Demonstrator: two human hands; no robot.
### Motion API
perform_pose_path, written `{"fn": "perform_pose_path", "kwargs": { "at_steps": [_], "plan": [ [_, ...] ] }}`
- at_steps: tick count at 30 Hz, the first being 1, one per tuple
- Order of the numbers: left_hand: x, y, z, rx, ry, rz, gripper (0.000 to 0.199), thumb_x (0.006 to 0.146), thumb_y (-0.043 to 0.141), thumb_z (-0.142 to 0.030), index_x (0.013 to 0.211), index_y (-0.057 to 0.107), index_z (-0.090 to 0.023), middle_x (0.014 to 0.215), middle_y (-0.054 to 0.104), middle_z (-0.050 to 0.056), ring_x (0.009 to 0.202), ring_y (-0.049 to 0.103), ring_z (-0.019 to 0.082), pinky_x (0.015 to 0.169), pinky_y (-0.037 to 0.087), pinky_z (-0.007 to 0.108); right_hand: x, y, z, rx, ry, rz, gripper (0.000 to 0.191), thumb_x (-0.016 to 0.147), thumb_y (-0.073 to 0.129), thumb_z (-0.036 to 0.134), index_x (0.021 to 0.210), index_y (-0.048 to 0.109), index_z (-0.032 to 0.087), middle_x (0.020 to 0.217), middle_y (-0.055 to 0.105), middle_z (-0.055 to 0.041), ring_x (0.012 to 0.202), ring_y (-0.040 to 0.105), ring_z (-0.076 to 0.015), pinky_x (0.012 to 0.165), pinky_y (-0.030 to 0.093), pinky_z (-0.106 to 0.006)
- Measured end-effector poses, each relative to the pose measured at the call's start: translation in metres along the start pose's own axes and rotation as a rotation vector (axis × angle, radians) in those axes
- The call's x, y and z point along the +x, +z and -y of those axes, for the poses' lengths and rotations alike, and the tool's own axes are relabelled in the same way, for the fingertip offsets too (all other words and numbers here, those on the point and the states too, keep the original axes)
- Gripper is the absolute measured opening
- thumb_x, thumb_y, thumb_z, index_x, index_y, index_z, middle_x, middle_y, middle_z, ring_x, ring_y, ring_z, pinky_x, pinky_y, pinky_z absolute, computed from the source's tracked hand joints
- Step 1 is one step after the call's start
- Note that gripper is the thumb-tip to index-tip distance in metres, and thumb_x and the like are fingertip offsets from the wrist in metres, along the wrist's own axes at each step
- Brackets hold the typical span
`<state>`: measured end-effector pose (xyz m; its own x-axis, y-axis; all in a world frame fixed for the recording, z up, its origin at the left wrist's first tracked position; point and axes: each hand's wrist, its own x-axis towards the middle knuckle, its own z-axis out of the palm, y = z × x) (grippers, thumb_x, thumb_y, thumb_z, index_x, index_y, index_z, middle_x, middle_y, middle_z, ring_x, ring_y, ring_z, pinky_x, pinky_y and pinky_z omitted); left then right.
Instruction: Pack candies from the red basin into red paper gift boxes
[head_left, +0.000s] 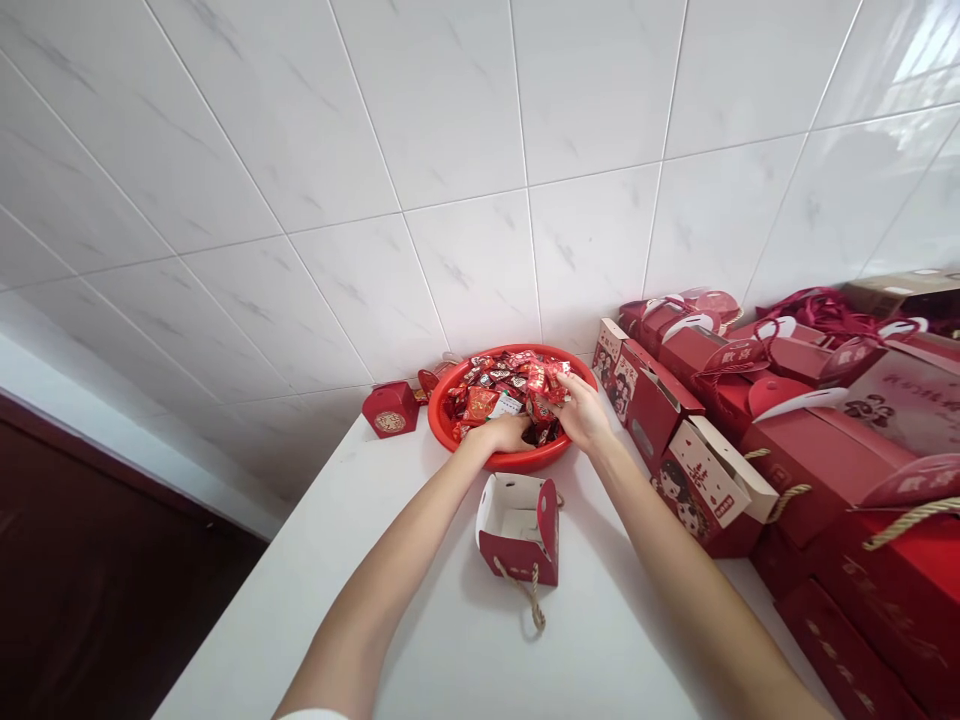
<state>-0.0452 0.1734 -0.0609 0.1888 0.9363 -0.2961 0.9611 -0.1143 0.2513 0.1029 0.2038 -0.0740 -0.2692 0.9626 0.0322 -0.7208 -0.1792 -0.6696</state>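
Observation:
A red plastic basin (534,460) full of candies in shiny red wrappers (487,385) stands against the wall. My left hand (504,434) reaches over its near rim, and its fingertips are hidden among the candies. At the right side of the basin, my right hand (583,410) is closed on some red-wrapped candies (551,378) held just above the pile. Between my forearms sits a small red gift box (519,560), its top open and its white inside bare, with a twisted rope handle hanging down its front.
To the right, many red gift boxes (825,450) with rope handles are stacked, beside printed cream-and-red boxes (705,480). A small red box (391,410) stands left of the basin. The white table (330,540) meets a tiled wall (465,260).

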Motion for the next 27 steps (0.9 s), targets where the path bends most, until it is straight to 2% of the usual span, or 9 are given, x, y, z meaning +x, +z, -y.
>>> {"fn": "perform_pose_path", "kwargs": {
  "at_steps": [2, 4, 7, 10, 14, 20, 23, 27],
  "plan": [
    [0.005, -0.003, -0.010, 0.114, -0.083, 0.052, 0.053, 0.074, 0.068, -0.035, 0.123, 0.066, -0.015, 0.125, 0.068, 0.021, 0.110, 0.065, 0.037, 0.089, 0.051, 0.039, 0.000, 0.000, 0.000, -0.003, 0.000, 0.001, 0.020, 0.062, 0.086, 0.027, 0.068, 0.068, 0.023, 0.080, 0.072, 0.0012, 0.088, 0.068, -0.0196, 0.080, 0.057, -0.035],
    [0.012, -0.004, -0.019, 0.166, -0.126, 0.066, 0.050, 0.071, 0.070, -0.033, 0.117, 0.070, -0.012, 0.122, 0.068, 0.025, 0.109, 0.065, 0.040, 0.091, 0.050, 0.043, -0.001, 0.001, 0.001, 0.001, 0.005, -0.006, 0.019, 0.061, 0.086, 0.026, 0.068, 0.068, 0.023, 0.080, 0.073, 0.0010, 0.087, 0.068, -0.0194, 0.078, 0.057, -0.034],
    [0.021, -0.005, -0.029, 0.196, -0.159, 0.073, 0.038, 0.067, 0.071, -0.026, 0.102, 0.075, -0.011, 0.109, 0.072, 0.025, 0.104, 0.067, 0.041, 0.090, 0.050, 0.044, -0.002, 0.002, 0.001, 0.009, 0.003, -0.007, 0.020, 0.060, 0.086, 0.026, 0.068, 0.068, 0.023, 0.080, 0.073, 0.0011, 0.084, 0.067, -0.0189, 0.077, 0.057, -0.034],
    [0.026, -0.007, -0.033, 0.228, -0.183, 0.095, 0.036, 0.066, 0.071, -0.025, 0.099, 0.076, -0.013, 0.102, 0.074, 0.023, 0.104, 0.067, 0.040, 0.091, 0.051, 0.043, -0.002, 0.002, 0.000, 0.011, -0.017, 0.001, 0.021, 0.060, 0.087, 0.026, 0.066, 0.067, 0.023, 0.078, 0.071, 0.0019, 0.081, 0.066, -0.0175, 0.078, 0.058, -0.033],
    [0.033, -0.008, -0.031, 0.266, -0.191, 0.120, 0.041, 0.063, 0.074, -0.028, 0.102, 0.076, -0.012, 0.105, 0.074, 0.024, 0.105, 0.067, 0.041, 0.093, 0.051, 0.046, -0.002, 0.003, 0.000, 0.012, -0.018, 0.012, 0.020, 0.059, 0.086, 0.026, 0.065, 0.068, 0.023, 0.077, 0.071, 0.0017, 0.078, 0.065, -0.0165, 0.077, 0.057, -0.032],
    [0.046, -0.004, -0.032, 0.327, -0.176, 0.087, 0.065, 0.064, 0.080, -0.035, 0.123, 0.068, -0.011, 0.130, 0.063, 0.028, 0.120, 0.060, 0.044, 0.100, 0.048, 0.051, -0.003, 0.004, -0.001, 0.019, -0.032, 0.013, 0.023, 0.056, 0.089, 0.028, 0.065, 0.069, 0.022, 0.078, 0.070, 0.0013, 0.081, 0.064, -0.0173, 0.075, 0.057, -0.031],
    [0.048, -0.003, -0.032, 0.338, -0.167, 0.059, 0.071, 0.064, 0.082, -0.040, 0.127, 0.066, -0.013, 0.130, 0.064, 0.025, 0.119, 0.062, 0.043, 0.099, 0.049, 0.052, -0.003, 0.002, -0.002, 0.013, -0.046, 0.036, 0.024, 0.058, 0.088, 0.029, 0.065, 0.067, 0.022, 0.077, 0.069, 0.0019, 0.080, 0.064, -0.0173, 0.076, 0.057, -0.032],
    [0.045, -0.002, -0.028, 0.346, -0.142, 0.029, 0.072, 0.064, 0.082, -0.042, 0.127, 0.066, -0.011, 0.126, 0.067, 0.023, 0.114, 0.065, 0.040, 0.097, 0.053, 0.046, 0.000, 0.000, -0.005, 0.030, -0.027, 0.032, 0.024, 0.057, 0.088, 0.029, 0.064, 0.066, 0.022, 0.078, 0.071, 0.0017, 0.080, 0.065, -0.0180, 0.078, 0.057, -0.034]
  ]
}}
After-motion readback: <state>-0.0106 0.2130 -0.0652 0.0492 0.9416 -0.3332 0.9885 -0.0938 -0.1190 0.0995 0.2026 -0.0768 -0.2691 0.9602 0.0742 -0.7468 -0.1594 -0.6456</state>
